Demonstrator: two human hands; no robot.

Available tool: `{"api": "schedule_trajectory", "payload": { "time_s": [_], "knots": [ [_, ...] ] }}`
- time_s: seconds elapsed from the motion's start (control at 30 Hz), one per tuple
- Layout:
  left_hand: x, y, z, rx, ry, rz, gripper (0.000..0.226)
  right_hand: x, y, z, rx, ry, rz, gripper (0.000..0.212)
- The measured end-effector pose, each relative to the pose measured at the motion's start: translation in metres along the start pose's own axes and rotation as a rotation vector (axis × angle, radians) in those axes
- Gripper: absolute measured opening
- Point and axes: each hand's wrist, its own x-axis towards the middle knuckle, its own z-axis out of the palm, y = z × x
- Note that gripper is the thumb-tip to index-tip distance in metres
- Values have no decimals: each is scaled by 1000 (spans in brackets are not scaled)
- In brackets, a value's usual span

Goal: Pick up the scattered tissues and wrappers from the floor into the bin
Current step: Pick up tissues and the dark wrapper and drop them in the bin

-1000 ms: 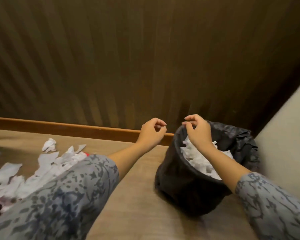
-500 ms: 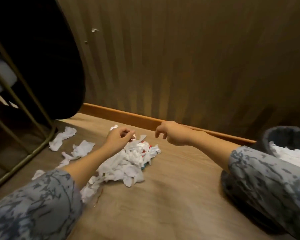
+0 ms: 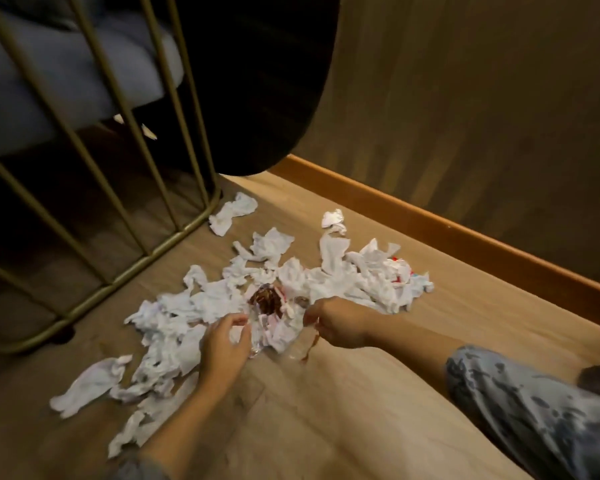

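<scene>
Tissue pile [image 3: 329,282] on floor [image 3: 378,403] just right of gold chair frame [image 3: 125,258]. Left hand [image 3: 224,344] curled on tissues at pile's near edge; right hand [image 3: 338,322] pinching clear wrapper [image 3: 300,344] beside brown wrapper [image 3: 265,299] — likely gathering a handful from both sides. Bin not in view.

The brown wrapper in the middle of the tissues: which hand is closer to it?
Left, narrowly. The left hand lies just below-left of the brown wrapper; the right hand sits farther off to its right.
</scene>
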Motion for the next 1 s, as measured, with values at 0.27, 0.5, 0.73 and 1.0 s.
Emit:
{"api": "schedule_trajectory", "payload": {
  "time_s": [0.27, 0.5, 0.73, 1.0],
  "knots": [
    [-54, -111, -63, 361, 311, -111, 70, 81, -63, 78, 222, 163, -77, 37],
    [-48, -148, -82, 323, 254, -282, 83, 124, -131, 146, 149, 113, -60, 103],
    [-72, -154, -65, 265, 421, -190, 35, 107, -127, 194, 135, 306, -165, 43],
    [-71, -131, -63, 58, 511, -336, 48, 75, -78, 188, 355, 570, -98, 25]
  ]
}}
